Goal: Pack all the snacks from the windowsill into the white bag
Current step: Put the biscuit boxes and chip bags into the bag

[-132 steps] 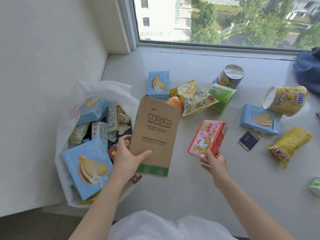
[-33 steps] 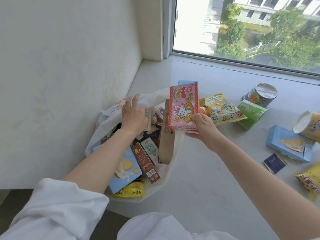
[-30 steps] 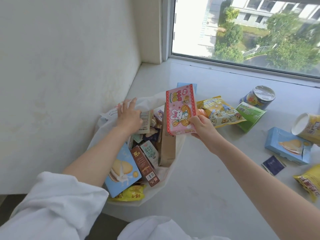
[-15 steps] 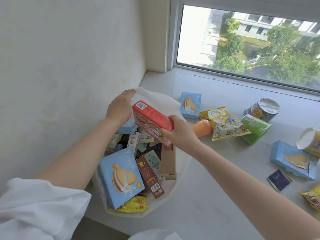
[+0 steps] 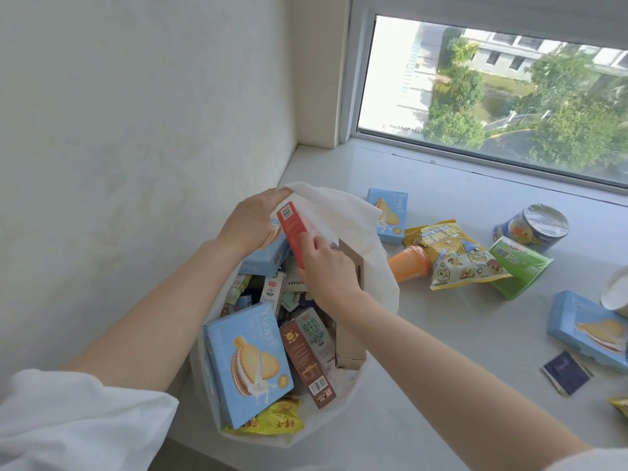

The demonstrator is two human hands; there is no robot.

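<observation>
My right hand grips a red-sided rectangular cardboard snack box at its lower end, fingers curled round it, holding it tilted on end inside the mouth of the white fabric bag. My left hand pinches the far rim of the white bag and holds it up and open. The bag stands at the windowsill's left end against the wall and already holds a large light-blue sandwich-biscuit box, a brown cardboard box, small cartons and a yellow packet. Outside it on the sill lie a small light-blue biscuit box, a yellow popcorn bag, an orange cup, a green packet, a foil-lidded tub, another light-blue box and a dark-blue sachet.
</observation>
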